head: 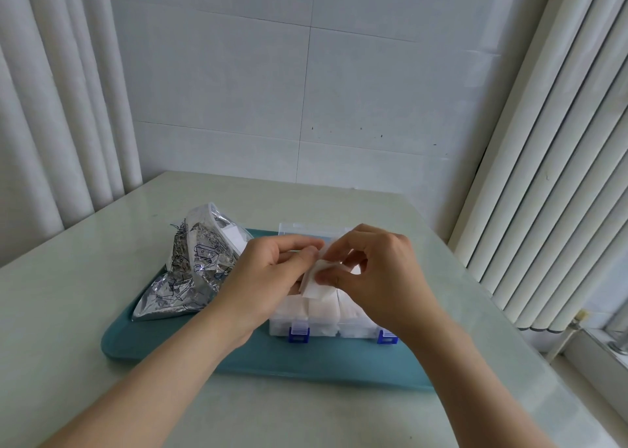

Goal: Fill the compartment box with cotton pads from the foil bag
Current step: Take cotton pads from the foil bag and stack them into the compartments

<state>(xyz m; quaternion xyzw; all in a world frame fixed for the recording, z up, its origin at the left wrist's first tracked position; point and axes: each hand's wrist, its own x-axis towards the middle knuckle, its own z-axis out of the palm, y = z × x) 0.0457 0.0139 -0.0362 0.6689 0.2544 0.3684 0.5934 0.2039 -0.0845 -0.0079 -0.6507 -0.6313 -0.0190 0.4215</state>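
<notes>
White pad (317, 287) held over the box (353, 332); we pinch it with both hands. Our left hand (272, 270) takes its upper left edge between thumb and forefinger, the remaining fingers curled beneath. Our right hand (373, 264) pinches its right side, thumb on the near face, the other fingers bent over the top. The pad hangs tilted, its lower corner just above the near row of compartments.

Box: clear plastic, on the right half of the tray (306, 366). Near compartments packed with pads (323, 309), stacks standing above the rim. We cannot tell the fill of the far compartments; our hands cover them. Lid (306, 230) open, upright at the far side. Two blue latches (299, 335) on the near wall.

Bag (190, 270): silver foil with a blue line print, crumpled, lying on the left half of the tray just left of the box. Its mouth is open toward the far side, white showing inside. Our left wrist crosses in front of its right edge.

Tray: teal, on a pale glossy table (85, 294). Tiled wall (306, 90) beyond; a white curtain (51, 107) at far left, white blinds (543, 158) at right.
</notes>
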